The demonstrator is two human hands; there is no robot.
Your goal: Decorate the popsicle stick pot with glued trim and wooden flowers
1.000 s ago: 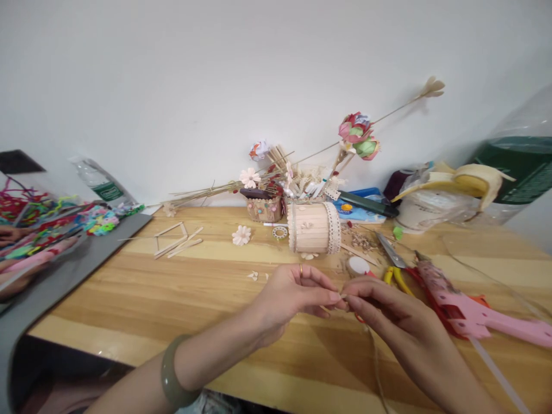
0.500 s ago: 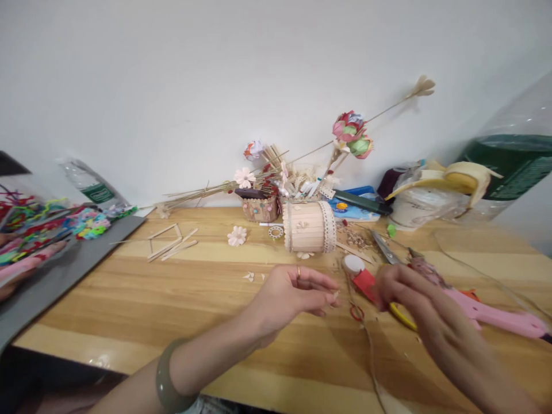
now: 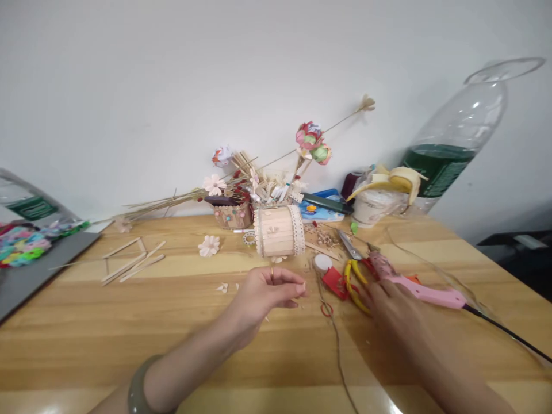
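The left hand (image 3: pixel 261 294) pinches a tiny pale piece (image 3: pixel 304 287) over the counter (image 3: pixel 129 328), open wood stretching left and toward the near edge. The right hand (image 3: pixel 394 307) is at the pink glue gun (image 3: pixel 431 290); whether its fingers grip, I cannot tell. The gun's cable (image 3: pixel 500 324) trails rightward. Beyond, a drum (image 3: pixel 278 233) lies mid-counter; a pot (image 3: pixel 233 217) stands near the far edge.

Cylinder (image 3: pixel 278 233) on table (image 3: pixel 129 328), flower (image 3: pixel 209 246) left — glue gun (image 3: pixel 435 292) right

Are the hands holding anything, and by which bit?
Left hand pinches a tiny pale piece, too small to tell where. Right hand is at the pink glue gun; hold unclear.
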